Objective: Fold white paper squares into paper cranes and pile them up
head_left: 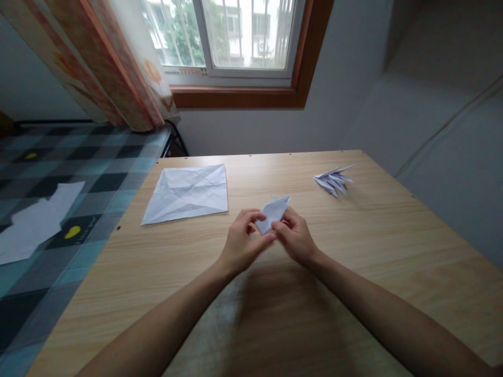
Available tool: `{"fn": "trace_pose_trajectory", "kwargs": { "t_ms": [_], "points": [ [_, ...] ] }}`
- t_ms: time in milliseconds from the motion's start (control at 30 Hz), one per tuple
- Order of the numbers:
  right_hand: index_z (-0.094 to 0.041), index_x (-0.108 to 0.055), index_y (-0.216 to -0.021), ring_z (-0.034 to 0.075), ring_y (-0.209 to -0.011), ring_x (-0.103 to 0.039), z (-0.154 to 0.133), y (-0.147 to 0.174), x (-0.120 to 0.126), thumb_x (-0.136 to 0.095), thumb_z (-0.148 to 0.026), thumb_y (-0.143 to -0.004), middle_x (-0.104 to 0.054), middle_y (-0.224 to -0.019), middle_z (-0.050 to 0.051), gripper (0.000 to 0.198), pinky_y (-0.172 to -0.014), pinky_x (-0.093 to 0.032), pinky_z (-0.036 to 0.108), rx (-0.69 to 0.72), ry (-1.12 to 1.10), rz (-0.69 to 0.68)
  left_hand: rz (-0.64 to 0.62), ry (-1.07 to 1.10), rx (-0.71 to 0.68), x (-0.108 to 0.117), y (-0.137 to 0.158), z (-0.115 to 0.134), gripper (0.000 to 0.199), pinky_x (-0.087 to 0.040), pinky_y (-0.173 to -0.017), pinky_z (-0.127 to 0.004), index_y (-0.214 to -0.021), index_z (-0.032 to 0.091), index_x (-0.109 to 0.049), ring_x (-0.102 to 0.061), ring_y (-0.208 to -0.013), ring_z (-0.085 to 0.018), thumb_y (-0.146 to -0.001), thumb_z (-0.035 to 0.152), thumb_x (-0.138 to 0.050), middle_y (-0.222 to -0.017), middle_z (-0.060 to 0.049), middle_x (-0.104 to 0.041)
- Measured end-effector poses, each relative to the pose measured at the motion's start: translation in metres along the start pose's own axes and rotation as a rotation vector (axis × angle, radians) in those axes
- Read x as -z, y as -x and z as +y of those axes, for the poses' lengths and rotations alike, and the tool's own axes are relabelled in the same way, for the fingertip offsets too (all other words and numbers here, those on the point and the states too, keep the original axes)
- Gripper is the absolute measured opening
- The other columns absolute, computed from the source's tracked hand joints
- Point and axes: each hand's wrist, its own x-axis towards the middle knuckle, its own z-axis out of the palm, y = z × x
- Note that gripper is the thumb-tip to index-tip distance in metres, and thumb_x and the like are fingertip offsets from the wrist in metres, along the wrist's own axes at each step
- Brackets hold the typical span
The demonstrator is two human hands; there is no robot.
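Observation:
A small folded piece of white paper (274, 212) is held between my two hands, above the middle of the wooden table. My left hand (245, 238) grips its left and lower side, with the thumb reaching along the bottom edge. At the lower right, my right hand (294, 233) pinches the paper between thumb and fingers. The paper comes to a point at its upper right, and a thin tip shows behind it. Beyond my left hand lies a creased white paper sheet (188, 191), spread flat. Pointed folded paper pieces (334, 180) rest in a cluster at the far right.
The wooden table (165, 303) ends at the wall below a window (243, 36). On the left, a bed with a checked cover (106, 209) holds loose white paper sheets (35, 225). A curtain (113, 63) hangs beside the window, and a cable (444, 125) runs along the right wall.

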Motion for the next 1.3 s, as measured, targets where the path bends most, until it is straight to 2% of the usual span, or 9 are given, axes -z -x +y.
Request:
{"fn": "trace_pose_trajectory", "kwargs": {
  "t_ms": [167, 333, 500, 633, 733, 833, 1000, 1167, 1300],
  "points": [
    [-0.021, -0.07, -0.098, 0.021, -0.098, -0.064, 0.0025, 0.0002, 0.0001, -0.066, -0.03, -0.08, -0.069, -0.103, 0.004, 0.02, -0.089, -0.051, 0.035, -0.028, -0.113, -0.103, -0.079, 0.045, -0.007, 0.0003, 0.0002, -0.0036, 0.027, -0.052, -0.081, -0.031, -0.094, 0.02, -0.068, -0.066, -0.097, -0.021, -0.071, 0.026, -0.08, -0.111, -0.008, -0.069],
    [-0.022, -0.069, -0.092, 0.022, -0.087, -0.068, 0.0011, 0.0018, -0.0028, -0.078, -0.035, -0.071, -0.071, -0.086, 0.002, 0.026, -0.081, -0.056, 0.037, -0.1, -0.179, -0.094, -0.132, 0.214, 0.049, 0.0002, -0.0001, -0.0051, 0.033, -0.055, -0.09, -0.039, -0.093, 0.018, -0.066, -0.069, -0.096, -0.023, -0.067, 0.026, -0.084, -0.106, -0.008, -0.07],
    [-0.023, -0.067, -0.084, 0.022, -0.085, -0.069, 0.0024, 0.0005, -0.0006, -0.082, -0.035, -0.066, -0.072, -0.084, 0.002, 0.026, -0.079, -0.057, 0.038, -0.118, -0.222, -0.104, -0.152, 0.367, 0.102, 0.0024, -0.0006, -0.0071, 0.037, -0.056, -0.092, -0.041, -0.09, 0.017, -0.063, -0.071, -0.096, -0.023, -0.061, 0.019, -0.086, -0.108, -0.007, -0.071],
    [-0.022, -0.065, -0.08, 0.02, -0.077, -0.068, 0.0035, 0.0004, 0.0006, -0.082, -0.034, -0.065, -0.071, -0.079, 0.001, 0.026, -0.072, -0.056, 0.035, -0.121, -0.221, -0.097, -0.175, 0.442, 0.159, 0.0051, -0.0014, -0.0077, 0.039, -0.058, -0.085, -0.036, -0.089, 0.017, -0.064, -0.072, -0.092, -0.022, -0.058, 0.016, -0.087, -0.101, -0.005, -0.072],
    [-0.022, -0.062, -0.077, 0.019, -0.073, -0.066, 0.0021, 0.0007, 0.0007, -0.081, -0.035, -0.066, -0.069, -0.075, 0.001, 0.025, -0.067, -0.055, 0.033, -0.128, -0.203, -0.074, -0.166, 0.445, 0.214, 0.0065, -0.0022, -0.0078, 0.033, -0.058, -0.077, -0.032, -0.088, 0.017, -0.064, -0.072, -0.083, -0.019, -0.063, 0.022, -0.085, -0.091, -0.003, -0.074],
    [-0.022, -0.062, -0.078, 0.018, -0.067, -0.064, 0.0002, 0.0001, 0.0013, -0.079, -0.034, -0.067, -0.069, -0.073, 0.0, 0.025, -0.061, -0.053, 0.03, -0.141, -0.211, -0.066, -0.089, 0.348, 0.215, 0.0076, -0.0037, -0.0077, 0.022, -0.054, -0.066, -0.027, -0.083, 0.017, -0.066, -0.069, -0.071, -0.016, -0.07, 0.028, -0.079, -0.078, -0.001, -0.072],
    [-0.021, -0.058, -0.079, 0.013, -0.061, -0.061, 0.0008, -0.0015, 0.0007, -0.079, -0.031, -0.067, -0.065, -0.07, -0.002, 0.026, -0.056, -0.049, 0.025, -0.127, -0.199, -0.02, 0.031, 0.211, 0.18, 0.0083, -0.0062, -0.0064, 0.017, -0.042, -0.054, -0.02, -0.07, 0.016, -0.063, -0.056, -0.056, -0.009, -0.068, 0.023, -0.078, -0.064, 0.002, -0.063],
    [-0.024, -0.046, -0.089, 0.008, -0.057, -0.06, 0.0072, 0.0004, -0.0045, -0.079, -0.027, -0.069, -0.06, -0.073, -0.008, 0.038, -0.056, -0.053, 0.022, -0.096, -0.278, 0.008, 0.051, 0.331, 0.214, 0.0064, -0.0065, -0.0057, 0.026, -0.043, -0.05, -0.018, -0.078, 0.018, -0.053, -0.056, -0.051, -0.009, -0.067, 0.022, -0.076, -0.059, 0.008, -0.056],
    [-0.024, -0.048, -0.094, 0.008, -0.057, -0.061, 0.0092, 0.0012, -0.0063, -0.075, -0.025, -0.074, -0.059, -0.074, -0.008, 0.034, -0.056, -0.055, 0.023, -0.085, -0.268, 0.001, 0.044, 0.363, 0.166, 0.0058, -0.0059, -0.0081, 0.032, -0.051, -0.055, -0.021, -0.096, 0.019, -0.056, -0.059, -0.053, -0.007, -0.069, 0.02, -0.074, -0.076, 0.005, -0.061]
  ]
}}
